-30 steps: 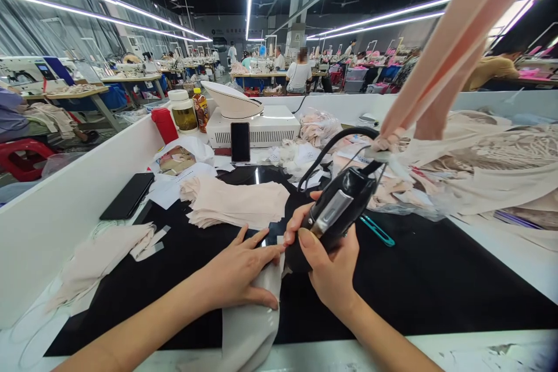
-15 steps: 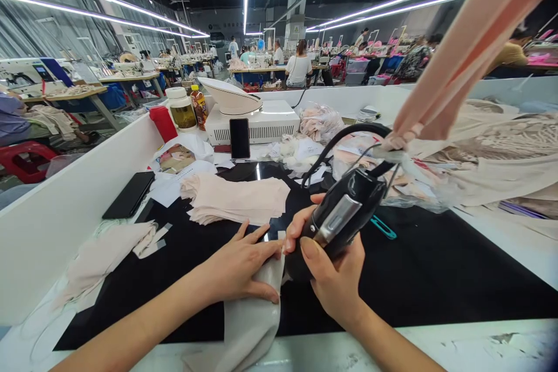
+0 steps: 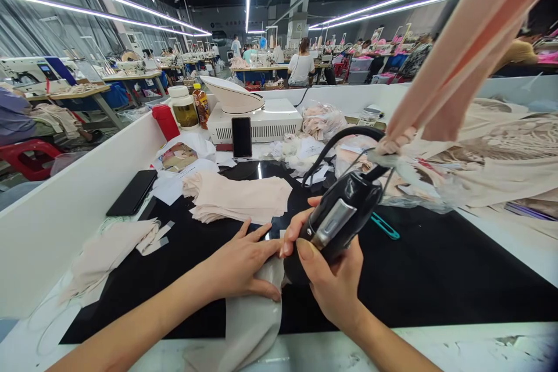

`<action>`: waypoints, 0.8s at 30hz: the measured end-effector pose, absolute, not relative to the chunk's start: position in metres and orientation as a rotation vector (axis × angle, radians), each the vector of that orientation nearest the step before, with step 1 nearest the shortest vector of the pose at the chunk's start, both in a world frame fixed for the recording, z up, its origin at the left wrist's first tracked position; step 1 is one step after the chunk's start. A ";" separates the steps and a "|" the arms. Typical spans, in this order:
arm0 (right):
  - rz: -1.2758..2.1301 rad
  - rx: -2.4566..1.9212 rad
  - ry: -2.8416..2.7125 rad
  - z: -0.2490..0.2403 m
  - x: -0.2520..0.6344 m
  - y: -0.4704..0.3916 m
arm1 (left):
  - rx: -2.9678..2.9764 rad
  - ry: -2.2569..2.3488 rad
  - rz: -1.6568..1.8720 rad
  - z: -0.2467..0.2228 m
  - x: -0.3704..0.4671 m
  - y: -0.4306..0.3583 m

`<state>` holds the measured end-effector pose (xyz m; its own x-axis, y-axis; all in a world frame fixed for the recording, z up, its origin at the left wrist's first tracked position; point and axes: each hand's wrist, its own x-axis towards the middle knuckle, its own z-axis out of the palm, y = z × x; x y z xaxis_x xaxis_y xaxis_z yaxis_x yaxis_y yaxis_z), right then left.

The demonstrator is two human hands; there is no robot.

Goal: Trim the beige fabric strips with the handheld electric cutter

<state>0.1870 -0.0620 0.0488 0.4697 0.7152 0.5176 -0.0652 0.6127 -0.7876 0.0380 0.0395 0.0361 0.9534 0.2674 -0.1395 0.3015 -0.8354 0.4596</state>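
My right hand (image 3: 333,279) is wrapped round a black corded hand tool (image 3: 344,215) with a silver lever along its side. The tool leans, its lower end down at the right edge of a pale grey cloth piece (image 3: 253,325); the working tip is hidden. With fingers spread, my left hand (image 3: 244,261) presses that cloth flat on the black work surface (image 3: 418,279). The cloth's near end hangs toward the front edge. A twisted pink cloth strip (image 3: 453,64) is tied at the tool's cord end and runs up out of view. Beyond my left fingertips lies a stack of pale pink cloth pieces (image 3: 239,197).
Cloth pieces (image 3: 111,250) and a black phone (image 3: 131,193) lie left. A white vented box (image 3: 257,122), a jar (image 3: 183,107) and a bottle (image 3: 201,106) stand behind. A teal thread snipper (image 3: 385,225) lies right of the tool; fabric (image 3: 501,157) is heaped beyond it.
My head view has shifted slightly. Both hands keep nearly the same place; the hand tool stays at the cloth's right edge, with its top tilted marginally left.
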 end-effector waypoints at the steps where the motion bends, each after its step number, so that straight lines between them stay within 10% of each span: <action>1: 0.544 -0.785 -0.969 0.049 0.187 -0.062 | 2.612 0.406 -0.102 0.036 0.038 0.039; 24: 0.553 -0.742 -0.867 0.048 0.186 -0.058 | 2.655 0.366 -0.070 0.029 0.031 0.043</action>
